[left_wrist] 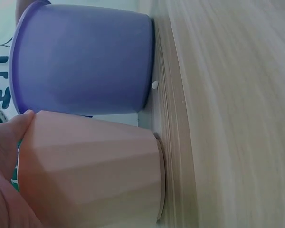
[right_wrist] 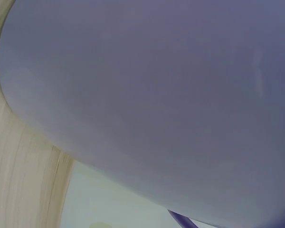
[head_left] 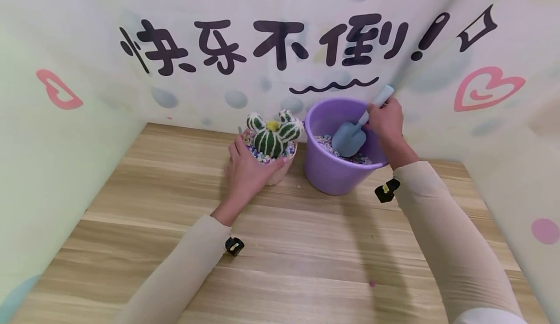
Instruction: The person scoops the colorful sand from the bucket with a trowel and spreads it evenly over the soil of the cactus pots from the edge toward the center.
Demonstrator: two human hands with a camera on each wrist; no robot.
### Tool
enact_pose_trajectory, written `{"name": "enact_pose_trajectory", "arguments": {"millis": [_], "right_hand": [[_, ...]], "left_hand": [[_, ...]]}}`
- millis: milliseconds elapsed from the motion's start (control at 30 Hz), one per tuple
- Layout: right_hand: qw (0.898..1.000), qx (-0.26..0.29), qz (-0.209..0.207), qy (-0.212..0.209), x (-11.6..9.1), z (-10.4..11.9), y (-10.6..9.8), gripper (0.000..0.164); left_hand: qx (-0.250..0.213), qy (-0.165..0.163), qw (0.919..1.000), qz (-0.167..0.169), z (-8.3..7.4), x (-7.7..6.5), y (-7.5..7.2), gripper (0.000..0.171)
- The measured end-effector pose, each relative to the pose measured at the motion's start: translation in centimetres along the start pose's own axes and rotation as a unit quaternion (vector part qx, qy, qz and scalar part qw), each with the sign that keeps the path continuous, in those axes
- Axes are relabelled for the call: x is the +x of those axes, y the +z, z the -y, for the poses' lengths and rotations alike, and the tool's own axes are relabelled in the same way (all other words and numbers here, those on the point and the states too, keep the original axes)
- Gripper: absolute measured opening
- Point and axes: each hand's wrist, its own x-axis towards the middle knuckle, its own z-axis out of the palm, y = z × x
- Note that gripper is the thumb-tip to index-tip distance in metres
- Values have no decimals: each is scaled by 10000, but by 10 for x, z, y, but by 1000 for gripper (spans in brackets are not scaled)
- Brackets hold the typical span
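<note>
A small shovel point(head_left: 348, 139) with a light blue handle is gripped by my right hand point(head_left: 387, 120). Its blade lies inside the purple bucket point(head_left: 325, 173), over multicoloured pebbles point(head_left: 323, 143). To the bucket's left, a pale pink flowerpot point(head_left: 280, 173) stands on the table, and my left hand point(head_left: 247, 168) holds it round the rim. In the pot a green knitted cactus point(head_left: 269, 142) with white stripes and a yellow tuft stands among pebbles. The left wrist view shows the thumb at the edge of the faceted pot point(left_wrist: 95, 166). Only the bucket's outer wall point(right_wrist: 147, 95) fills the right wrist view; the right hand is hidden there.
The wood-grain table point(head_left: 284, 256) meets a printed cloth backdrop point(head_left: 280, 86) right behind the pot and bucket. One white pebble point(left_wrist: 155, 85) lies near the bucket's foot, and a small pink bit point(head_left: 372, 283) lies nearer the front.
</note>
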Motion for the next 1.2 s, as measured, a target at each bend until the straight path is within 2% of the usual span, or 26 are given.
{"name": "enact_pose_trajectory", "arguments": {"millis": [200, 367, 500, 567, 733, 867, 967, 1033, 1133, 1200], "right_hand": [[9992, -356, 195, -51, -4, 4, -1, 48], [9931, -1130, 230, -204, -11, 9, -9, 52], [9896, -1382, 245, -306, -19, 12, -18, 56], [9888, -1435, 287, -309, -24, 14, -22, 60], [9860, -1571, 343, -435, -34, 18, -32, 71], [9841, -1609, 337, -667, -41, 15, -38, 81], [9816, -1683, 319, -840, -48, 12, -41, 91], [9791, -1759, 263, -981, -54, 9, -41, 96], [9696, -2015, 151, -1382, -66, 3, -40, 95], [9578, -2264, 192, -1760, -76, -4, -38, 92]], "left_hand": [[15, 28, 9999, -126, 1, 6, 3, 131], [-2, 101, 9998, 147, 5, 7, -3, 128], [-34, 65, 9990, 448, 7, 6, -18, 123], [30, 147, 9986, 499, 7, 6, -27, 122], [156, 677, 9957, 616, 9, 8, -49, 114], [346, 993, 9901, 927, 12, 10, -64, 108], [627, 1257, 9835, 1137, 15, 9, -72, 106], [909, 1559, 9755, 1261, 18, 8, -77, 106], [1443, 2041, 9574, 1446, 21, 4, -85, 106], [1820, 2424, 9407, 1525, 22, 0, -90, 106]]}}
